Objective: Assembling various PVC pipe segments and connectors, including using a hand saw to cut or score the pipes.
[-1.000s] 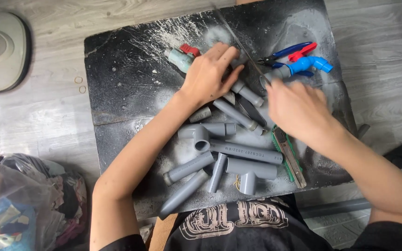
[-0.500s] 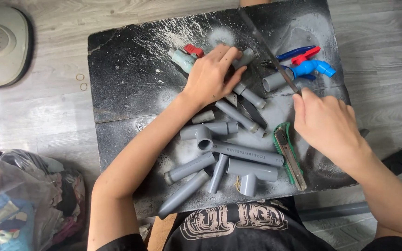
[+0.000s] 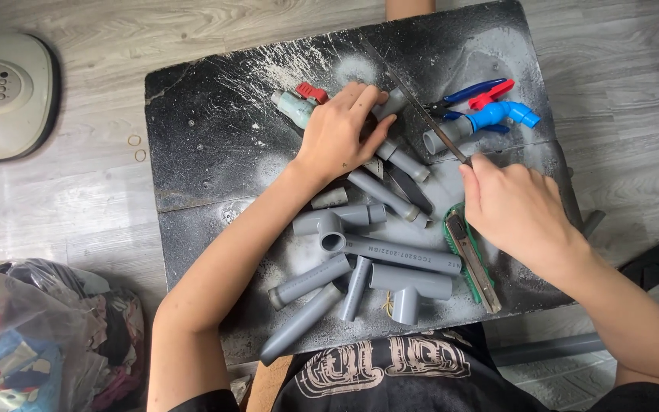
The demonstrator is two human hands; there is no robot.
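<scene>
Grey wood-look flooring surrounds a low black desk (image 3: 215, 152), dusted white with powder and crowded with grey pipe pieces. At its far side the left hand (image 3: 339, 136) lies palm down, fingers curled over a short grey pipe (image 3: 400, 159) and pressing it to the desk. The right hand (image 3: 514, 207) is clenched around the handle end of a thin saw blade (image 3: 413, 103), which runs diagonally up and away past the left fingertips. Just beside that hand lies a box cutter (image 3: 473, 263) on a green brush. Nearer the person sit a tee fitting (image 3: 335, 223), a long pipe (image 3: 402, 255) and several shorter lengths (all grey). Blue-and-red pliers (image 3: 470, 95) and a blue elbow fitting (image 3: 506, 114) rest beyond the blade. A white appliance (image 3: 5, 95) stands on the floor, well apart.
</scene>
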